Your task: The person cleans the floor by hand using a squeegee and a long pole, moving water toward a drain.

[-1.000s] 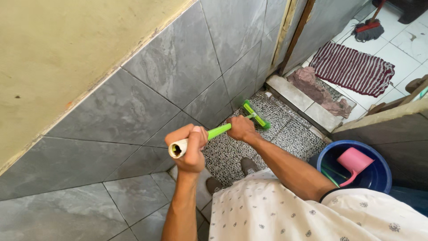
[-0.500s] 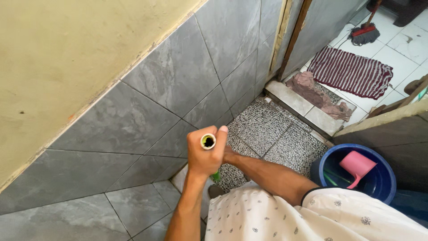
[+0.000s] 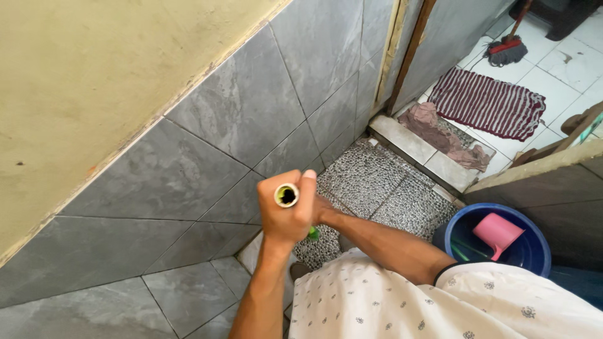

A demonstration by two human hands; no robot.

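Observation:
My left hand (image 3: 284, 213) is closed around the top end of a long-handled scrubber; the white hollow tip of the brush handle (image 3: 287, 195) points up at the camera and a bit of green shaft (image 3: 312, 234) shows below the fist. My right hand (image 3: 321, 211) grips the same handle lower down, mostly hidden behind my left hand. The brush head is out of sight behind my hands. Below them lies the pebble-patterned floor (image 3: 383, 182), beside a grey tiled wall (image 3: 251, 119).
A blue bucket (image 3: 496, 242) with a pink dipper (image 3: 498, 231) stands at the right, against a low tiled wall (image 3: 553, 188). Past a raised threshold (image 3: 411, 139) lie a crumpled brown rag (image 3: 443, 135), a striped mat (image 3: 487, 103) and a red broom (image 3: 507, 45).
The handle has swung from slanting across the floor to nearly upright, end-on to the camera. The green brush head, seen near the wall a second ago, is now hidden behind my hands.

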